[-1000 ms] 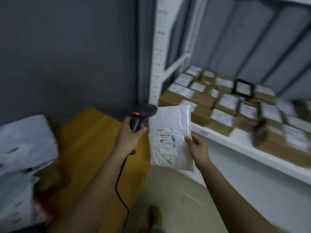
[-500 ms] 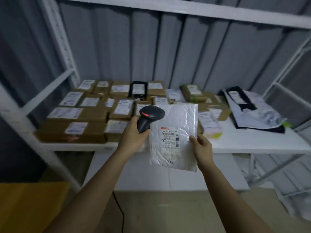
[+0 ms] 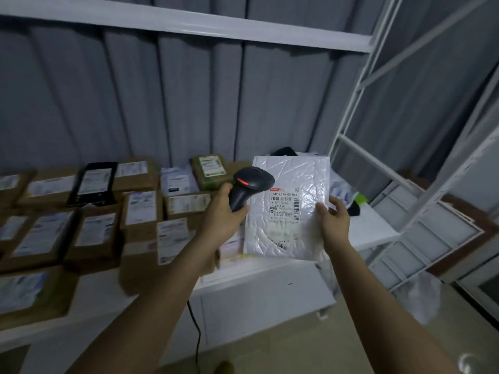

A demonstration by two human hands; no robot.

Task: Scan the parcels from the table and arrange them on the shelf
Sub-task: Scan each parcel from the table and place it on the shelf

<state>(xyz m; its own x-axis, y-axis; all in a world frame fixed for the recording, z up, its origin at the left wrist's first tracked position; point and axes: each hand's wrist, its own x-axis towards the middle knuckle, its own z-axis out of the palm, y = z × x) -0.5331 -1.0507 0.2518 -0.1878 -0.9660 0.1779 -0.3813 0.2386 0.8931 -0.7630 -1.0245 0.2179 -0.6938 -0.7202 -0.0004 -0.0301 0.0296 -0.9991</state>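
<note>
Parcel in white bubble wrap [image 3: 290, 209] held up in front of the shelf [image 3: 270, 268], its printed face turned toward the camera. Its long axis runs close to upright, the top edge leaning slightly away and to the right, so the shipping label [image 3: 285, 205] reads right way up with its barcodes near the upper middle. The right hand [image 3: 333, 220] grips the parcel's right edge about halfway down, thumb on the front face and fingers curled behind. The left hand [image 3: 224, 211] is wrapped around the handle of a black barcode scanner [image 3: 249, 186]; the scanner head points right, across the parcel's upper left corner toward the label, and a red light glows on its top. A black cable [image 3: 195, 327] hangs from below the left forearm toward the floor.

Behind the hands, the white shelf carries rows of brown cardboard boxes [image 3: 94, 233], each with a white label on top, filling its left and middle parts. A black packet [image 3: 93, 183] lies among the back row, and a green-brown box [image 3: 209, 171] sits just behind the scanner. At the right end of the shelf, partly hidden by the parcel, lie soft white and dark bags [image 3: 348, 195]. An upper shelf board [image 3: 189, 25] crosses above, with a corrugated grey wall [image 3: 162, 103] behind.
</note>
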